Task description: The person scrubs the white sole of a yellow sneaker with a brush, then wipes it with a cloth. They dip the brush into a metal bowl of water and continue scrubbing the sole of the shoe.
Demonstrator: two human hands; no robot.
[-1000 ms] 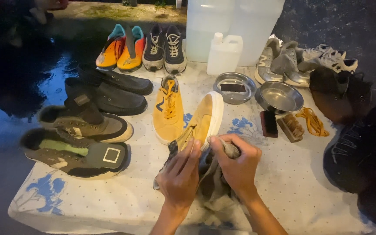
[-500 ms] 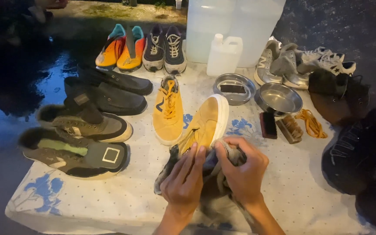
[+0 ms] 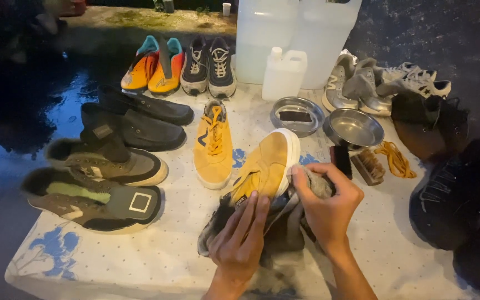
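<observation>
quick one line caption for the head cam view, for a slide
Left hand steadies a yellow sneaker while right hand presses a grey cloth to its sole edge, among shoes on a table.

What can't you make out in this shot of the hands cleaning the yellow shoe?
Head view only:
- Yellow shoe: heel end hidden by the left hand and grey cloth.
- Right hand: palm side hidden, cloth bunched under it.
- Dark shoes: too dark, cut by the right edge.
- Metal bowl: dark contents unclear.

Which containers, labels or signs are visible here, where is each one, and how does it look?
Small white jug: back of the table, squarish, with a cap.
Large clear tanks: behind the jug, tall, pale.
Patch: side of the nearest olive shoe, white square outline.
No signs or screens.
</observation>
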